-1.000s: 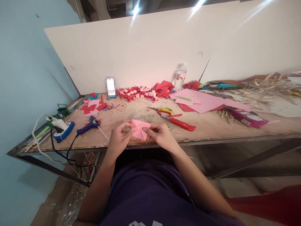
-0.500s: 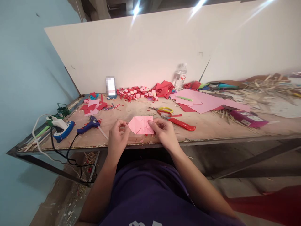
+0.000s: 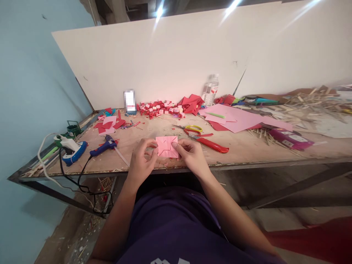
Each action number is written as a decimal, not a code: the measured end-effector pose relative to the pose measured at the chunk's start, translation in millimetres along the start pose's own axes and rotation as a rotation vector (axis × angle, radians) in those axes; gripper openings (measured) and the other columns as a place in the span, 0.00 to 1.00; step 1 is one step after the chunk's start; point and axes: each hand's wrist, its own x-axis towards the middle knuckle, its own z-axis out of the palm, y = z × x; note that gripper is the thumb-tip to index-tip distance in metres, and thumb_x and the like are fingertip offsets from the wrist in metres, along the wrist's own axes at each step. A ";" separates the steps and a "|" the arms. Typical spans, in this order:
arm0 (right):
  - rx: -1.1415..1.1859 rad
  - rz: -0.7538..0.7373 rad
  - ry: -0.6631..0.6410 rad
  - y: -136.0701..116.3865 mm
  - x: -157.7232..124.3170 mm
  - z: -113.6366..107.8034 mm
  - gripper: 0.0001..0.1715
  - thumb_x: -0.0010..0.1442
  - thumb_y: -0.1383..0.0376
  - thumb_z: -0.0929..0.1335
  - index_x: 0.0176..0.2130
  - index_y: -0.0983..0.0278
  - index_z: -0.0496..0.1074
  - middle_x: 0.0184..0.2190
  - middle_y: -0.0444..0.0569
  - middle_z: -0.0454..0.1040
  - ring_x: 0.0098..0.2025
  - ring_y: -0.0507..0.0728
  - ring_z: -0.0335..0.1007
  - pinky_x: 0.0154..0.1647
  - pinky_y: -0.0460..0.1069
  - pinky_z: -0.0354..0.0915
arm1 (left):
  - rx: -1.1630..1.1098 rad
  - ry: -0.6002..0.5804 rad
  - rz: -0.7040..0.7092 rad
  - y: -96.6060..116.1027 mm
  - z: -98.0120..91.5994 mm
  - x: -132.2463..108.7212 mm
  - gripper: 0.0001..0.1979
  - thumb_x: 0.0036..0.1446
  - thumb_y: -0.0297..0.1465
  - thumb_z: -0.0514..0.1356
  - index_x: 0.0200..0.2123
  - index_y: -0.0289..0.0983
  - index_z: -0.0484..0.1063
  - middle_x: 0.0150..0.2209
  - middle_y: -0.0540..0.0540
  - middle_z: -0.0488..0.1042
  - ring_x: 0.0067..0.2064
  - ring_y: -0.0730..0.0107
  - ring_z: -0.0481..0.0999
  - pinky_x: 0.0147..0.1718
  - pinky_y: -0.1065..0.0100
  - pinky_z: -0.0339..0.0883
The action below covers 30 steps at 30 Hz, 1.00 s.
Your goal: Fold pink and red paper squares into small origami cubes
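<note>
A small folded pink paper piece (image 3: pixel 166 146) is held just above the near edge of the wooden worktable (image 3: pixel 154 128). My left hand (image 3: pixel 143 159) pinches its left edge with bent fingers. My right hand (image 3: pixel 191 156) pinches its lower right edge, thumb on top. Both hands are closed on the paper. Creases show on its face.
A blue glue gun (image 3: pixel 106 145) with a black cord lies to the left, beside a blue and white tool (image 3: pixel 72 150). Scissors (image 3: pixel 189 129) and a red cutter (image 3: pixel 211 145) lie to the right. Small red and pink paper pieces (image 3: pixel 161 107), a water bottle (image 3: pixel 210 90), pink sheets (image 3: pixel 239 119) and wood splinters sit further back.
The pink paper has been turned and folded narrower; it was a diamond shape, then a wide flat shape, and now is a smaller square. Both hands moved closer together.
</note>
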 end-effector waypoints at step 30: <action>0.008 -0.063 0.218 -4.4 -5.0 6.9 0.15 0.55 0.57 0.75 0.30 0.63 0.71 0.28 0.46 0.72 0.29 0.53 0.65 0.31 0.48 0.62 | -0.365 -0.030 -0.311 -2.2 -5.7 7.9 0.23 0.54 0.42 0.69 0.49 0.33 0.77 0.31 0.46 0.82 0.29 0.67 0.79 0.31 0.70 0.75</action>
